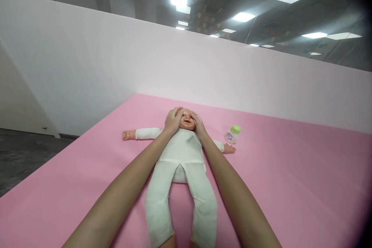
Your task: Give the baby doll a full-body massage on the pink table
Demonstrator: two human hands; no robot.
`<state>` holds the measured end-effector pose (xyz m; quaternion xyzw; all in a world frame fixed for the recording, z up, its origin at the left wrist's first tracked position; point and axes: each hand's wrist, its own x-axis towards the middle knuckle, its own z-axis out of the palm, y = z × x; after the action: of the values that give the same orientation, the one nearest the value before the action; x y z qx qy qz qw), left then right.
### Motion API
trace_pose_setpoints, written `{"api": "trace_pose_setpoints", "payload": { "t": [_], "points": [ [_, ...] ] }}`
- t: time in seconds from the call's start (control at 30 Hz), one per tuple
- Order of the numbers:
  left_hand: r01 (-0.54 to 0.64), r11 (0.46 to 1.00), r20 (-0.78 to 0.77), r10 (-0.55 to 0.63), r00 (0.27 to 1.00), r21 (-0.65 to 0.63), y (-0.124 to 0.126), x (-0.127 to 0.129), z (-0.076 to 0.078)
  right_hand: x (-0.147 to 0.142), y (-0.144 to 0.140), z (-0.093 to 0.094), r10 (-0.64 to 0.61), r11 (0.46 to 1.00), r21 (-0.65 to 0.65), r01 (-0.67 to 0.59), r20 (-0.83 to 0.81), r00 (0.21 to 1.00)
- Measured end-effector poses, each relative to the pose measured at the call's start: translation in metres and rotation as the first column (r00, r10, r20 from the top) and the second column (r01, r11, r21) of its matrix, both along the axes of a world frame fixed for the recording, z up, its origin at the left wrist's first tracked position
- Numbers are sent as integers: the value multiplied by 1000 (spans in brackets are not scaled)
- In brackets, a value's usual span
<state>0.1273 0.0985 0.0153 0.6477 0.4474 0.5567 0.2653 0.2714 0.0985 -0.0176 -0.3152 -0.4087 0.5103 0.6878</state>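
Observation:
A baby doll point(180, 155) in a white suit lies on its back on the pink surface point(290, 178), arms spread, legs toward me. My left hand point(173, 119) lies cupped over the left side of the doll's head. My right hand point(199, 124) presses against the right side of the head. Both hands rest on the head with fingers curved around it; the doll's face shows between them.
A small white bottle with a green cap point(232, 134) lies on the pink surface just right of the doll's outstretched hand. A white partition wall point(116, 69) runs behind the surface. Dark floor point(23, 155) lies to the left.

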Motion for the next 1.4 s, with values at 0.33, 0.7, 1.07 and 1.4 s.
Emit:
{"api": "trace_pose_setpoints", "payload": {
  "t": [0.33,0.7,1.07,1.4],
  "points": [
    [-5,1000,-12,5,1000,-6,1,0,-2,-1,2,0,-34,999,-20,33,-32,999],
    [-8,1000,-7,8,1000,-29,1,0,-1,-1,1,1,-24,1000,-21,23,-23,999],
    [-2,1000,2,2,1000,-31,0,0,-2,0,1,0,-3,1000,-7,3,-15,1000],
    [-21,999,-21,21,1000,-30,4,0,-3,0,2,1,-8,999,-52,6,-36,999]
  ]
}}
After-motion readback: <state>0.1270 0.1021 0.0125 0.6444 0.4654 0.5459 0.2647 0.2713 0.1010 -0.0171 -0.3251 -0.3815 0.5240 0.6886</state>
